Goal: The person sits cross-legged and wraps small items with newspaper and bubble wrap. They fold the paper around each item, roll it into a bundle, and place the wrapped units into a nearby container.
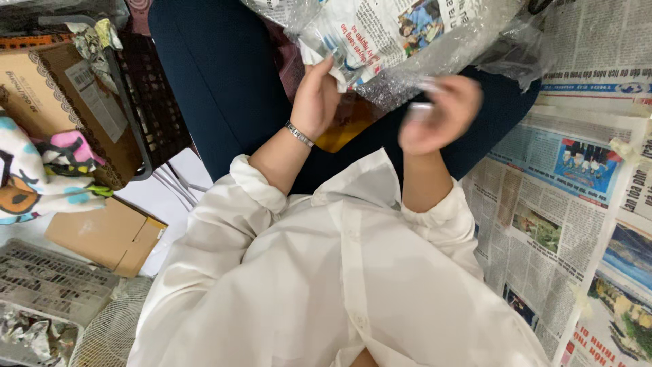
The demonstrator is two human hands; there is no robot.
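The floor on the right is covered with spread newspapers (pixel 577 204). On the left stand a dark plastic crate (pixel 153 102), a brown box (pixel 47 95) with a patterned cloth (pixel 41 170) against it, and a flat piece of cardboard (pixel 105 234). A grey mesh tray (pixel 47 278) lies at the near left.

The person sits on the floor in a white shirt (pixel 339 285), sleeves rolled, with dark trousers (pixel 217 75) drawn up ahead.

The bundle (pixel 401 41) lies at the far centre, over the lap. It is an item wrapped in newspaper with bubble wrap (pixel 435 68) around the lower part. An amber object (pixel 346 122) shows beneath it; what it is cannot be told.

The left hand (pixel 316 102), with a metal bracelet (pixel 299 134) at the wrist, is closed on the near left edge of the bundle, fingertips pinching the paper. The right hand (pixel 438 112) is blurred by motion just below the bubble wrap, fingers curled; whether it grips anything cannot be told.

Judged status: the paper layer appears in place; the bubble wrap looks loose and only partly around the bundle. No tape or fastening is visible on it.
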